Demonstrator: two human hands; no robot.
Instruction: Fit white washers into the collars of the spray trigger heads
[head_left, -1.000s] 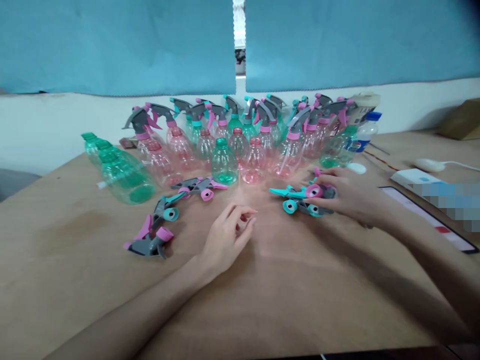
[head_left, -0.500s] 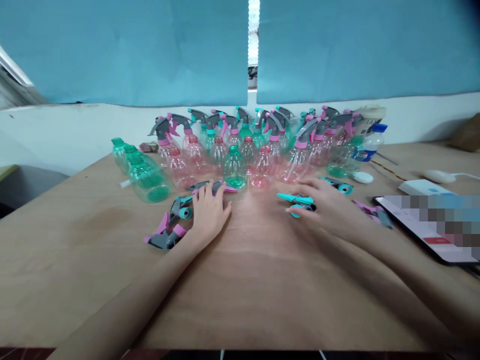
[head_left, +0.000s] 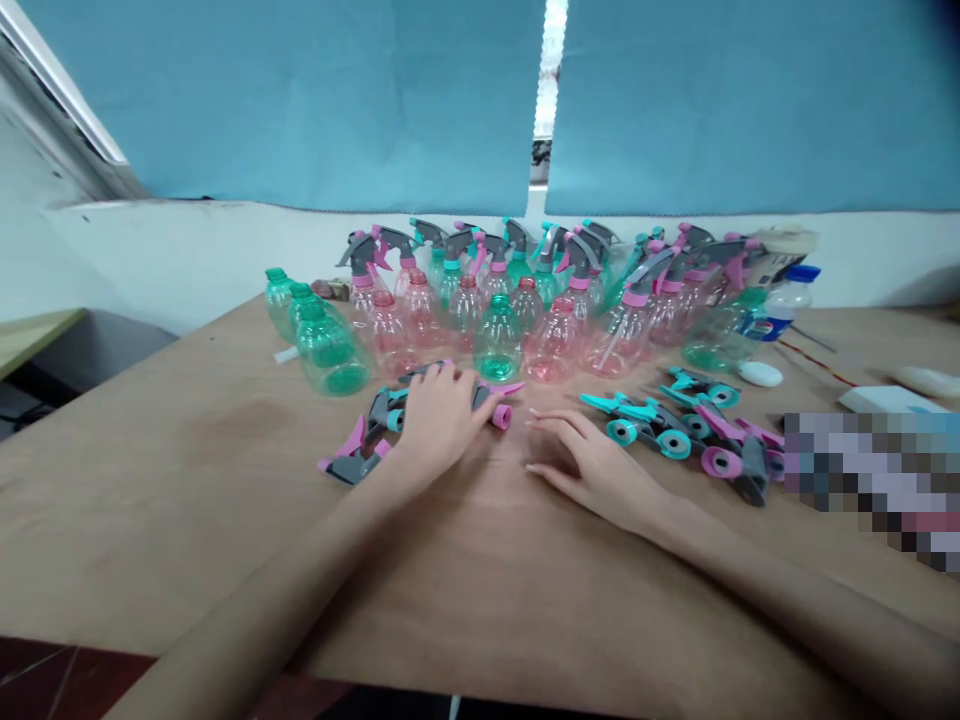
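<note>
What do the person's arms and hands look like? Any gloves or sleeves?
No gloves: the left hand and right hand are bare, with slender fingers. The forearms show no sleeves, and I see no rings, watch or bracelets.

Five open pink bottles (head_left: pixel 555 350), one blue-capped (head_left: pixel 789 300)

Loose spray heads (head_left: pixel 739 452) toward right edge of brown bench (head_left: pixel 465 600): grey with teal or pink. Bottles (head_left: pixel 499 345) along far edge — see-through pink or green. Darker patch (head_left: pixel 236 425) toward left edge. Sheeting (head_left: pixel 322 110) plain blue — wall (head_left: pixel 210 240) white.
</note>
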